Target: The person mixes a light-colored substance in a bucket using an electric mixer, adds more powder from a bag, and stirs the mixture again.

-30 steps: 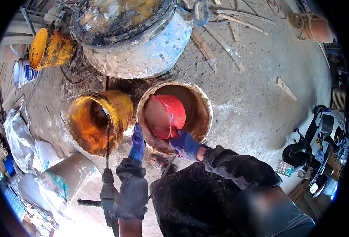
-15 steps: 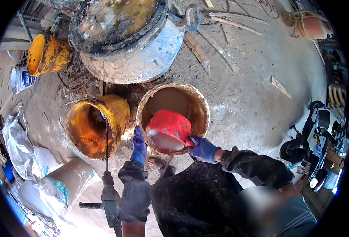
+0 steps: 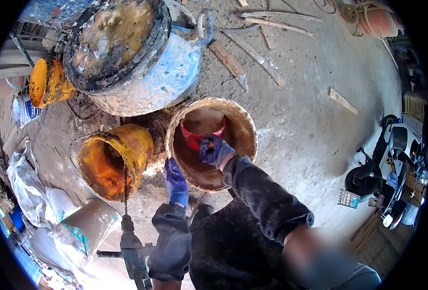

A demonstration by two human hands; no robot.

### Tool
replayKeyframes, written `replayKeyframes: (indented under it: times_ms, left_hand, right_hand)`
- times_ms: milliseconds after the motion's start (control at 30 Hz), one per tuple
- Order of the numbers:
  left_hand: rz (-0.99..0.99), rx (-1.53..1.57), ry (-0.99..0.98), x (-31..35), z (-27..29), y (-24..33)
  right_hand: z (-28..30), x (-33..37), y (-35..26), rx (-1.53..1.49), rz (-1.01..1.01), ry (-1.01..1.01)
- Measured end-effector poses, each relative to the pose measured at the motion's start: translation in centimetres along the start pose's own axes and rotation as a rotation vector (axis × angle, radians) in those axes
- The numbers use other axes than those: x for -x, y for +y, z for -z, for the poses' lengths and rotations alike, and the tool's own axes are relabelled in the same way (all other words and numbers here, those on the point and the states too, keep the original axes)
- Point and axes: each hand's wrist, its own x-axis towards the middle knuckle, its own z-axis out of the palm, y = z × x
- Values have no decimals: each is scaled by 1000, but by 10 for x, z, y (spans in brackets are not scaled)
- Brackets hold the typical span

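Observation:
A red plastic dipper (image 3: 190, 138) is tilted inside a wide round bucket (image 3: 249, 126) of thin brownish liquid, its bowl dipped towards the far side. My right hand (image 3: 216, 150), in a purple-blue glove, is closed round the dipper's handle, inside the rim. My left hand (image 3: 177, 182), gloved alike, holds the bucket's near left rim; part of its grip is hidden. Left of the bucket a yellow bucket (image 3: 137, 145) lies tilted, orange residue inside. A power mixer (image 3: 134, 246) lies left of my left forearm, its shaft reaching to the yellow bucket's mouth.
A large blue-and-white drum (image 3: 148, 89) with a crusted top stands beyond the buckets. Another yellow bucket (image 3: 54, 83) and a white pail (image 3: 26, 111) are at far left. White sacks (image 3: 27, 181) lie left. Wood strips (image 3: 228, 63) litter the floor; a motorbike (image 3: 388, 164) stands right.
My right hand has carried the dipper away from the near rim, deeper into the bucket and towards its far side. My left hand stays at the rim. The view has shifted slightly.

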Motion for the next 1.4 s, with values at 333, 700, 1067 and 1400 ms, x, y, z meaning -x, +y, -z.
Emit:
replayKeyframes:
  times_ms: [333,700,1067,1400]
  left_hand:
    - [-2,-169,20,3,-4,38]
    - [-148,-234,82,7,-28,47]
    - [-95,-190,15,-4,-26,33]
    - [-25,-166,42,-9,-20,44]
  right_hand:
    - [-39,107,25,1122,98,-48]
    - [-86,158,80,1496,410,308]
    - [-13,121,41,2030,832,-1]
    - [-66,169,79,1939,394,476]
